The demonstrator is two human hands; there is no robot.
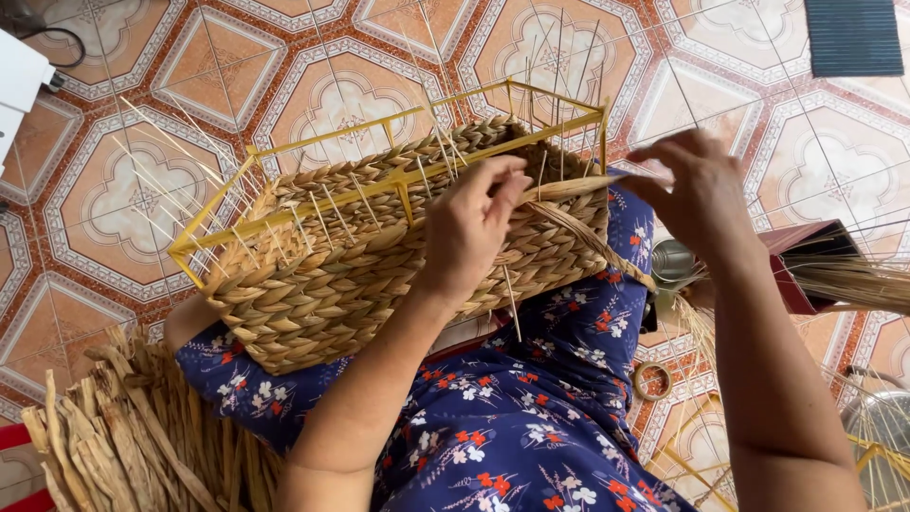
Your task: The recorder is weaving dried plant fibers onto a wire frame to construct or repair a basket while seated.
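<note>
Woven basket point(379, 256) | left hand point(471, 228) fingers pinch its rim strand | right hand point(697, 194) fingers pinch same strand point(569, 188)

The person's bare left hand point(471, 223) and bare right hand point(699, 194) show unsleeved forearms above a navy-blue cotton garment point(531, 417) printed with small red, white and pale-blue flowers.

Bright, even daylight, soft and diffuse. No hard shadows; faint shade under the woven straw basket on its yellow wire frame point(379, 237). Mild sheen on the patterned orange-and-white tiled floor point(123, 190), far right. Centre sharp. Right hand point(697, 190) slightly motion-blurred. Wide-angle bending at the edges, softer near corners.
</note>
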